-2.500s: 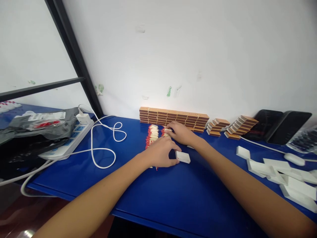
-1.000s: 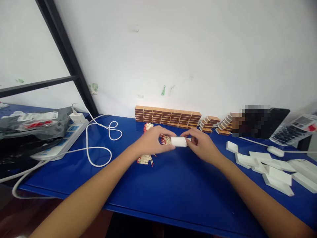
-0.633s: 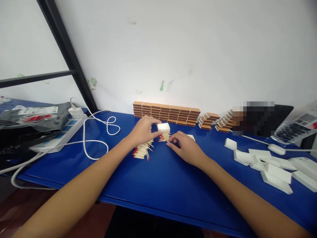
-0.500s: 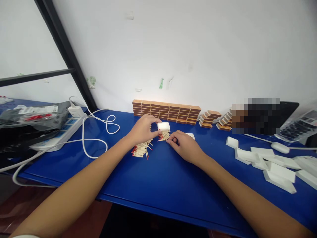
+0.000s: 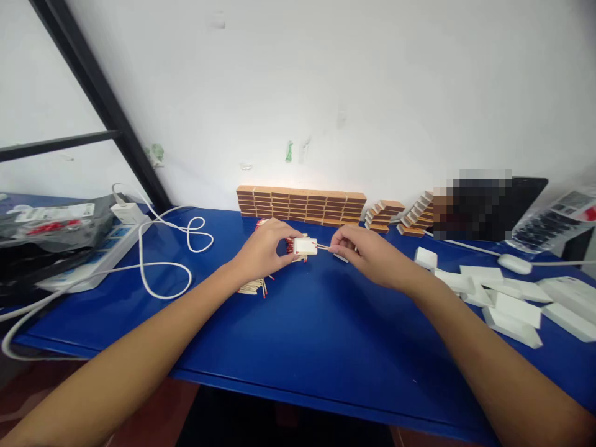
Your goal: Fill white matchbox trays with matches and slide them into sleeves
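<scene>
My left hand (image 5: 263, 251) is closed around a small white matchbox tray (image 5: 305, 246), held just above the blue table (image 5: 298, 335). My right hand (image 5: 367, 254) pinches a few matches (image 5: 323, 248) whose ends touch the tray's right side. A loose pile of red-tipped matches (image 5: 254, 287) lies on the table under and beside my left hand. A second white piece (image 5: 339, 257) lies beneath my right fingers.
A row of stacked brown matchboxes (image 5: 302, 206) lines the wall, with two smaller leaning stacks (image 5: 382, 216) to its right. White box parts (image 5: 503, 304) are scattered at the right. A power strip (image 5: 88, 264) and white cable (image 5: 167, 273) lie at the left.
Both hands rose from the match pile. My left hand lifted the white tray off the table, and my right hand brought matches up to its right side.
</scene>
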Demonstrator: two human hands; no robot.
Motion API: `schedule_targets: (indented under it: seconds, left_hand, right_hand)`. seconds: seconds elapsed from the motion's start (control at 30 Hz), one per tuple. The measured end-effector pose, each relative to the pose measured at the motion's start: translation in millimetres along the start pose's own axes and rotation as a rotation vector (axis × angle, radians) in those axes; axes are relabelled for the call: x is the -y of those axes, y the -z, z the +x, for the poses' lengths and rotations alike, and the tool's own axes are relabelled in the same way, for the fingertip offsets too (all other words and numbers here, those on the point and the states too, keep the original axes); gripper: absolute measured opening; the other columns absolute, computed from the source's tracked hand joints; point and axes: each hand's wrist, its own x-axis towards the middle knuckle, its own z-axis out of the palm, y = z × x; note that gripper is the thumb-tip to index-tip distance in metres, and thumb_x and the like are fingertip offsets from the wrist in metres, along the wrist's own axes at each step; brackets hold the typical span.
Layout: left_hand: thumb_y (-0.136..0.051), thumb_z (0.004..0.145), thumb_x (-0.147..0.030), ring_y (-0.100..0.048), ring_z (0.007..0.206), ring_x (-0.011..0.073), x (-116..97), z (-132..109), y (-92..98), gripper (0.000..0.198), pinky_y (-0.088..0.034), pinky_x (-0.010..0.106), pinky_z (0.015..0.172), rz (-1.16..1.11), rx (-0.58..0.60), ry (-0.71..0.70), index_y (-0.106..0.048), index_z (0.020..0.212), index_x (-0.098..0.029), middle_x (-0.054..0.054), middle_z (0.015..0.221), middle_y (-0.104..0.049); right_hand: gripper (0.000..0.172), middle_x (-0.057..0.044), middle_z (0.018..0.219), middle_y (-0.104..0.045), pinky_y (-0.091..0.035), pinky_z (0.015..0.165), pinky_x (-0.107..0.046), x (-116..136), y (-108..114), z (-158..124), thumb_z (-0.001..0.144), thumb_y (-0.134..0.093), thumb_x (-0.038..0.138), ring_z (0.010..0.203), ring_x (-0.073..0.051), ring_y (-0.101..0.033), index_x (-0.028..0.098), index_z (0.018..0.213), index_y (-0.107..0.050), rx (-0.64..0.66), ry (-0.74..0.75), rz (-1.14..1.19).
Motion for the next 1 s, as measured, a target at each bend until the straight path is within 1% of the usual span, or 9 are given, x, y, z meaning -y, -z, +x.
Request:
schedule_targets:
  seconds: [0.13,0.27,0.4,0.6,0.83,1.0]
  left_hand:
    - [-0.087,0.084,-0.021,-0.066,0.109,0.0253,-5.0,-1.1,-3.9,0.036,-0.052,0.042,0.097,-0.023,0.009,-0.009,-0.074,0.117,-0.023,0.006,0.116,-0.075]
    - [-0.088,0.083,-0.02,-0.067,0.108,0.025,-7.2,-1.9,-5.7,0.036,-0.054,0.041,0.096,-0.059,-0.004,-0.002,-0.074,0.116,-0.021,0.006,0.116,-0.076]
    - [-0.087,0.084,-0.022,-0.068,0.106,0.0248,-7.8,-2.1,-6.7,0.034,-0.054,0.042,0.096,-0.079,-0.012,-0.01,-0.074,0.115,-0.021,0.006,0.114,-0.076]
    - [-0.086,0.084,-0.019,-0.067,0.108,0.0252,-5.0,-2.7,-7.3,0.035,-0.054,0.042,0.096,-0.06,0.005,-0.019,-0.074,0.117,-0.02,0.007,0.116,-0.075]
    - [-0.087,0.084,-0.018,-0.066,0.107,0.0257,-3.9,-2.3,-7.2,0.036,-0.053,0.043,0.096,-0.046,-0.003,-0.069,-0.073,0.117,-0.02,0.006,0.113,-0.076]
    - [-0.086,0.085,-0.019,-0.065,0.107,0.0255,-3.0,-2.5,-9.8,0.036,-0.053,0.042,0.096,-0.055,-0.001,-0.069,-0.073,0.118,-0.02,0.006,0.113,-0.075]
  right_hand:
    - [0.013,-0.007,0.092,-0.067,-0.045,0.072,-0.033,2.1,-11.1,1.7,0.101,-0.055,0.032,0.08,-0.021,-0.059,0.023,0.094,-0.062,-0.074,0.019,-0.002]
    - [0.01,-0.006,0.093,-0.065,-0.045,0.073,-0.032,5.7,-24.8,0.9,0.103,-0.054,0.027,0.08,-0.02,-0.059,0.023,0.095,-0.06,-0.075,0.057,0.016]
    - [0.008,-0.006,0.096,-0.065,-0.044,0.072,-0.032,8.4,-31.9,-0.5,0.103,-0.054,0.026,0.08,-0.019,-0.059,0.024,0.097,-0.059,-0.079,0.062,-0.016]
    - [0.008,-0.005,0.097,-0.062,-0.045,0.074,-0.033,6.4,-30.6,-1.1,0.103,-0.054,0.024,0.08,-0.02,-0.059,0.024,0.097,-0.06,-0.084,0.093,-0.079]
    - [0.01,-0.005,0.099,-0.06,-0.042,0.068,-0.032,8.5,-25.7,-3.1,0.102,-0.056,0.024,0.074,-0.018,-0.056,0.022,0.099,-0.065,-0.087,0.118,-0.168]
    - [0.007,-0.005,0.097,-0.061,-0.04,0.065,-0.03,10.4,-26.5,-3.8,0.1,-0.061,0.021,0.072,-0.016,-0.055,0.022,0.099,-0.067,-0.137,0.126,-0.177]
